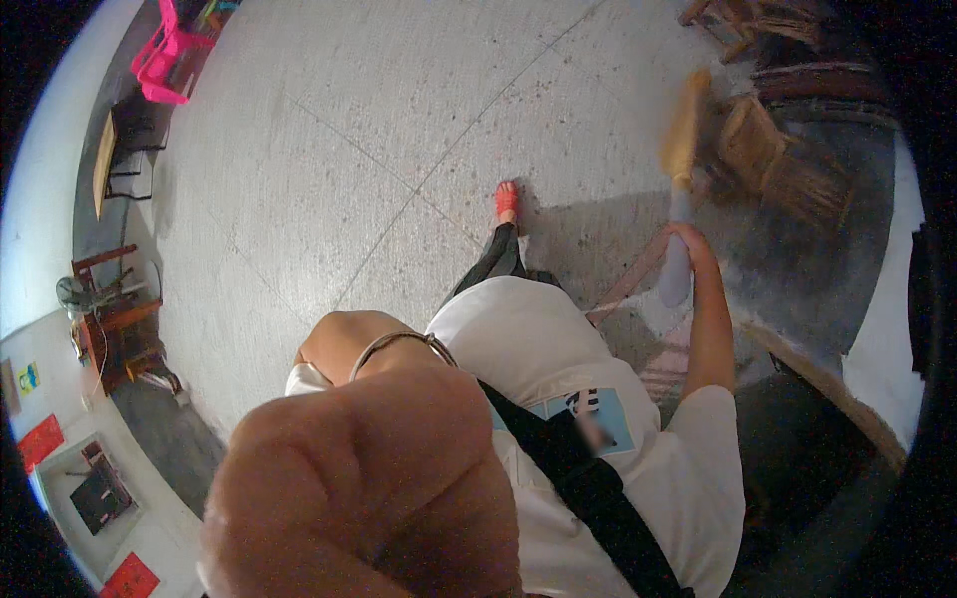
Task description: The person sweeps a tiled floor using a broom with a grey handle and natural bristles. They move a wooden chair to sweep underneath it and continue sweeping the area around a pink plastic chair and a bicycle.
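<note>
My left hand looms large and close in the lower middle, a metal bangle round its wrist. Its fingers look curled inward, and whatever they may hold is hidden. Out to the right, my right hand is closed round the pale grey handle of a brush. The brush's yellow head points away from me over the floor, blurred by motion, so I cannot make out its bristles.
Wooden stools stand at the right beyond the brush. A pink plastic chair is at the far left. A fan and wooden furniture stand along the left wall. My red-shod foot is on the grey floor.
</note>
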{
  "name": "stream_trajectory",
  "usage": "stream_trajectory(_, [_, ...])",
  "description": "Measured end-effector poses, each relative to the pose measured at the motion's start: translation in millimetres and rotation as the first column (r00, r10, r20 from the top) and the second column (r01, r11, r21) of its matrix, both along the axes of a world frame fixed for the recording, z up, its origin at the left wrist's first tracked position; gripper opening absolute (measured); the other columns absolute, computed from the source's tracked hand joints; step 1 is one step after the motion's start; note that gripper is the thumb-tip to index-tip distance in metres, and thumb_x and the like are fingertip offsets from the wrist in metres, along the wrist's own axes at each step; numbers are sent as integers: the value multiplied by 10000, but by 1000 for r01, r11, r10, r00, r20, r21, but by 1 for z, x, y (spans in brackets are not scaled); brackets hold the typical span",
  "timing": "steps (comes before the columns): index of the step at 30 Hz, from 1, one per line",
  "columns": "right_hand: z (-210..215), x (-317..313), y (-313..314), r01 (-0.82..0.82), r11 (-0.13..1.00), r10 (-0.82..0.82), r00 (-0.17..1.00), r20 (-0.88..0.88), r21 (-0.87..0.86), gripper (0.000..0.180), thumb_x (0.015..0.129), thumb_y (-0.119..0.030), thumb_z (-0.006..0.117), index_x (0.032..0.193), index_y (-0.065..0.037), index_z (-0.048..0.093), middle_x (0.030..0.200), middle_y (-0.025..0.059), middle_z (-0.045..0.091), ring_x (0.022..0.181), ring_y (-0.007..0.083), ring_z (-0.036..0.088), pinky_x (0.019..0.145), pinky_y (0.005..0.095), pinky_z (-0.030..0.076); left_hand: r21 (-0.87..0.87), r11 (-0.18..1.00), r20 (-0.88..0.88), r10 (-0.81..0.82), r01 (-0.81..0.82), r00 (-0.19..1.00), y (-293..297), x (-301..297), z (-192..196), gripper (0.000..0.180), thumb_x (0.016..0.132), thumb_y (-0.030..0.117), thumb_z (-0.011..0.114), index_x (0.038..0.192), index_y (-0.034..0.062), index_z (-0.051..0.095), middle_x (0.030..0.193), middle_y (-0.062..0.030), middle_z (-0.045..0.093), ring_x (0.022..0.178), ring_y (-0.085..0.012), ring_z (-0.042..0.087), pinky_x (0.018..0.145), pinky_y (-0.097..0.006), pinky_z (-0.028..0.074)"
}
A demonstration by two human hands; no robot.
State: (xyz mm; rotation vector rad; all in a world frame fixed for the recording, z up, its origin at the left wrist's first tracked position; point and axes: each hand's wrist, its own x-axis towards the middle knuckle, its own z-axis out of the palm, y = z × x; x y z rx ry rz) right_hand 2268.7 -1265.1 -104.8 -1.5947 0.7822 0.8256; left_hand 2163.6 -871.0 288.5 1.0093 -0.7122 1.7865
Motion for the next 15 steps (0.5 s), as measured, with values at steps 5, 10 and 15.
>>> stream_trajectory(5, [9,52,91,-147,989,138,960,244,18,258,612,-246,658,789,-70,595,689,74,547,582,199,527,518,324,426,13,999,-14,-50,50,999,22,68,-3,261,636,351,619,741,132,522,753,20,539,718,-146,498,734,-316,361])
stream_trajectory(10, [-94,58,134,-356,921,375,921,103,-159,443,552,-145,650,958,-14,531,731,99,565,630,204,545,540,344,444,15,988,-20,-152,152,988,37,136,0,256,626,329,630,740,129,516,742,27,535,698,-135,493,724,-306,360])
stream_trajectory(15, [3,88,181,-571,820,572,818,66,-34,566,555,-124,639,1081,-15,461,773,95,554,650,201,539,571,333,446,2,974,-43,-224,225,974,42,190,-8,255,616,306,642,739,127,510,731,33,532,679,-124,489,715,-297,359])
